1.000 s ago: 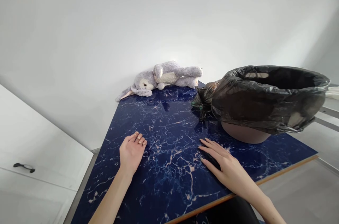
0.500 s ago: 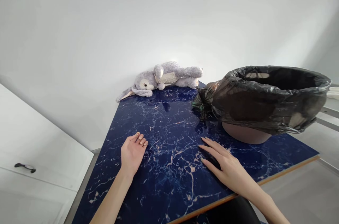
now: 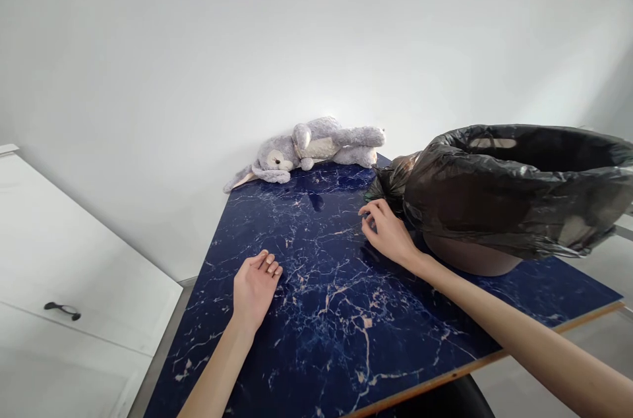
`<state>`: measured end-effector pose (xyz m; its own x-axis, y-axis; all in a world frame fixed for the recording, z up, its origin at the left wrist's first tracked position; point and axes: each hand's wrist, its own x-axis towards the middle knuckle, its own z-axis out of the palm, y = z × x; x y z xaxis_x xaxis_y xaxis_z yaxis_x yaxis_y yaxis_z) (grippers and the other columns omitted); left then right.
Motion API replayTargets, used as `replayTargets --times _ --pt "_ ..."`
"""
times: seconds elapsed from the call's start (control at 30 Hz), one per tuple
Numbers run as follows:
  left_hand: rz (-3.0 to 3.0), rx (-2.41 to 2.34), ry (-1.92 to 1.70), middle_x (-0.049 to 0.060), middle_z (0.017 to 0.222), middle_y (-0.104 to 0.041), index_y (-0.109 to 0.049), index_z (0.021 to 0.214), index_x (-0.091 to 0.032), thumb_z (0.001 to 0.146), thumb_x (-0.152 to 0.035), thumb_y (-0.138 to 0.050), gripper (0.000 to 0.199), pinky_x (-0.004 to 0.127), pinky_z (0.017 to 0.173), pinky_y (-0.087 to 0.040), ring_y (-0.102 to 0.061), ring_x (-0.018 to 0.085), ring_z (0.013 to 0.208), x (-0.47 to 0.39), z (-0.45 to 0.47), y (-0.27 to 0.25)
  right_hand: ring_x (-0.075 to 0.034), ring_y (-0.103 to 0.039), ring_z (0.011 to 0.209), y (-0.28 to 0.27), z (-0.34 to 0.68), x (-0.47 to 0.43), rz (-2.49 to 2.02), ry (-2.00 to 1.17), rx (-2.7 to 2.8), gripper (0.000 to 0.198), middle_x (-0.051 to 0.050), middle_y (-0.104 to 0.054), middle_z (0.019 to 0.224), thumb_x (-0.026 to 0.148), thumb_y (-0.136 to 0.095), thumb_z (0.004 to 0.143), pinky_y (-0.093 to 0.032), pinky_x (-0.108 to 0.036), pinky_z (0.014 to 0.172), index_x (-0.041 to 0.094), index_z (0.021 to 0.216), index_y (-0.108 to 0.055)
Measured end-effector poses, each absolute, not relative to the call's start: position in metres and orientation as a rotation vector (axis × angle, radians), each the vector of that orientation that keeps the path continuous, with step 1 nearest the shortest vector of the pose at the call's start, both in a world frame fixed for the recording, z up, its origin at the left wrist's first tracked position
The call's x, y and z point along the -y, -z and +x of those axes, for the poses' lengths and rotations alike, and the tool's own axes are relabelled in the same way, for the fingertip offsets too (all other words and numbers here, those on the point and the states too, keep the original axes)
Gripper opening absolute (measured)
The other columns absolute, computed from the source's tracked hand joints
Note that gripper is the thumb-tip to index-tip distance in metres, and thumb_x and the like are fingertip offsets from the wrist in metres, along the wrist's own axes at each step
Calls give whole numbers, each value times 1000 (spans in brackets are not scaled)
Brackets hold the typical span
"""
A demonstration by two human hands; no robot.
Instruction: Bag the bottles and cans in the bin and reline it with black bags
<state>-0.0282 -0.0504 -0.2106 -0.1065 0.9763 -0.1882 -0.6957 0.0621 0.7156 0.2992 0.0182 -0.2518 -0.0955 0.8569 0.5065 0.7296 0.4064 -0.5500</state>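
Note:
My left hand (image 3: 258,286) rests on its side on the blue marble-patterned table (image 3: 306,339), open, with its fingers loosely curled and nothing in it. Farther forward and to the right, my right hand (image 3: 387,230) is raised just in front of a bunched black plastic bag (image 3: 388,184). Its fingers are bent, with a gap between thumb and fingertips, and it appears to hold nothing. That bag lies against the left side of a bin lined with a black bag (image 3: 494,213). Part of the bunched bag is hidden by my hand and the bin.
A grey plush bunny (image 3: 316,148) lies on its side at the table's back edge, by the white wall. On the left stands a white cabinet (image 3: 99,273) with a dark handle (image 3: 62,310). Below the table's front edge is a dark seat (image 3: 440,401).
My right hand has lifted off the table and moved forward towards the bunched black bag, its fingers now bent. My left hand keeps its pose. The view has shifted slightly.

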Motion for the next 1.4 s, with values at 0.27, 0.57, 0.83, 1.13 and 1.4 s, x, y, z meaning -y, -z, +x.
replayTargets --times 0.27,0.57,0.83,1.13,1.4 --pt "456 -810 -1480 2 80 -51 -67 85 -14 87 -12 -69 3 30 65 -54 -49 14 65 51 -28 210 -19 -72 79 277 306 -21 -1548 -115 1703 25 -19 -35 154 27 -55 95 -56 -37 66 21 119 -62" --pt "451 -805 -1492 2 80 -52 -67 87 -15 87 -12 -68 3 29 64 -54 -49 14 65 52 -30 209 -17 -71 73 283 312 -24 -1668 -154 1649 36 -20 -20 179 26 -58 93 -57 -42 69 23 128 -65" --pt "442 -807 -1492 2 80 -52 -67 87 -13 85 -12 -70 4 29 64 -54 -51 14 65 49 -32 210 -18 -70 71 286 310 -24 -1677 -164 1631 36 -22 -26 176 26 -58 93 -56 -43 70 21 128 -66" --pt "438 -806 -1484 2 79 -52 -66 86 -15 87 -12 -67 3 29 64 -55 -49 14 64 50 -30 209 -12 -66 65 289 313 -28 -1646 -220 1634 30 -19 -34 170 25 -61 94 -56 -39 72 22 124 -67" --pt "440 -807 -1483 2 79 -52 -66 86 -15 86 -11 -67 3 29 63 -54 -49 14 64 49 -29 208 -9 -64 63 291 314 -30 -1553 -277 1658 25 -16 -46 159 22 -61 95 -58 -38 78 21 119 -67"
